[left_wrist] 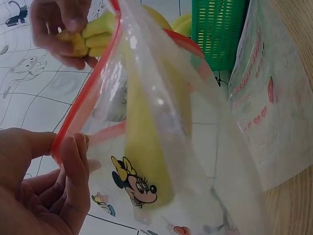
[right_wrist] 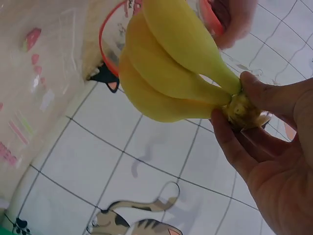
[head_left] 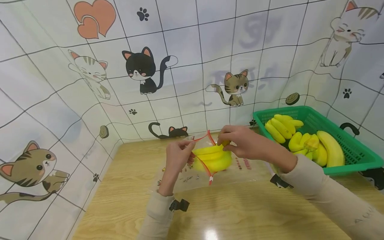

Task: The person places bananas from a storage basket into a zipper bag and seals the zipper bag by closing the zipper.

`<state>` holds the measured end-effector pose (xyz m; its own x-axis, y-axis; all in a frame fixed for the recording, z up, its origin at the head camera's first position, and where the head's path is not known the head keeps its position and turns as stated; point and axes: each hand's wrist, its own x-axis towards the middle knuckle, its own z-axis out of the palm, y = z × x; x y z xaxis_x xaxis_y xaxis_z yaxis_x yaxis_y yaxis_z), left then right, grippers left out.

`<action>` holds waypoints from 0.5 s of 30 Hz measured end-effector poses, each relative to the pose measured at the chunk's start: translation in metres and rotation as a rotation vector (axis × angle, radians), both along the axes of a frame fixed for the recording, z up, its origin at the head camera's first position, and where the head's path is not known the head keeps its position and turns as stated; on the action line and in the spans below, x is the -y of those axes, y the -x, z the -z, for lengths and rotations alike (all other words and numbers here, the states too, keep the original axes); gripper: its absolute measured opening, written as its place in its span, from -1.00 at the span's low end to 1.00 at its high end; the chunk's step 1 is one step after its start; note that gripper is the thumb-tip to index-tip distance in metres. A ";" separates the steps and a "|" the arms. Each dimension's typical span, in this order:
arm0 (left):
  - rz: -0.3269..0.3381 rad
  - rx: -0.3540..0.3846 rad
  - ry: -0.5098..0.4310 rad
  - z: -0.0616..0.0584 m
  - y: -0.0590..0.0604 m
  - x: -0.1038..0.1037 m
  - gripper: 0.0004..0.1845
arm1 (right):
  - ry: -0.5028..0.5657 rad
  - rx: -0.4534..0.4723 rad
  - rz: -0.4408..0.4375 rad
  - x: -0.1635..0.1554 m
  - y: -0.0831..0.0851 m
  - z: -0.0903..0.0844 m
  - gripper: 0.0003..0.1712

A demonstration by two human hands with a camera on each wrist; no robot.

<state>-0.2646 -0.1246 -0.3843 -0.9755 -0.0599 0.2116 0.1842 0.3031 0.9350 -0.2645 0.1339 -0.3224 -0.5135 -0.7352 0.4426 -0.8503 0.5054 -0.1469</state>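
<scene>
My right hand [head_left: 241,141] grips a bunch of bananas [right_wrist: 171,63] by its stem end, thumb on one side and fingers on the other. The fruit's tips reach into the mouth of a clear zip bag [left_wrist: 146,161] with a red zip edge and cartoon prints. Between thumb and fingers, my left hand [head_left: 178,156] pinches the red edge and the mouth stands wide. Through the bag's film, part of the bananas shows in the left wrist view.
At the right stands a green plastic basket [head_left: 360,156] with more banana bunches [head_left: 280,126] and a large single banana [head_left: 331,148]. Another clear printed bag [left_wrist: 279,98] lies on the wooden table [head_left: 126,200]. A cat-print sheet [head_left: 186,50] covers the wall behind.
</scene>
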 end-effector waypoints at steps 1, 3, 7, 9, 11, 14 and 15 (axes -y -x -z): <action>0.003 -0.002 0.003 0.000 0.000 0.000 -0.75 | 0.003 0.010 0.000 0.004 0.002 0.002 -0.72; 0.005 -0.007 0.011 0.000 -0.001 -0.001 -0.75 | 0.004 0.034 0.011 0.011 0.004 0.006 -0.68; 0.011 -0.021 0.018 0.000 -0.002 -0.002 -0.75 | 0.012 0.086 0.025 0.024 0.010 0.015 -0.68; 0.015 -0.023 0.016 -0.001 -0.002 -0.002 -0.76 | 0.020 0.118 0.029 0.030 0.012 0.018 -0.71; 0.020 -0.020 0.015 -0.001 -0.002 -0.001 -0.77 | 0.028 0.154 0.028 0.035 0.015 0.022 -0.73; 0.023 -0.016 0.019 -0.001 -0.003 -0.001 -0.77 | 0.038 0.205 0.026 0.041 0.018 0.027 -0.74; 0.023 -0.016 0.022 -0.001 -0.003 -0.001 -0.77 | 0.043 0.222 0.020 0.044 0.019 0.029 -0.73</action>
<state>-0.2619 -0.1241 -0.3831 -0.9731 -0.0324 0.2279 0.2061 0.3187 0.9252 -0.2834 0.0903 -0.3516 -0.6158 -0.7070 0.3478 -0.7848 0.5110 -0.3507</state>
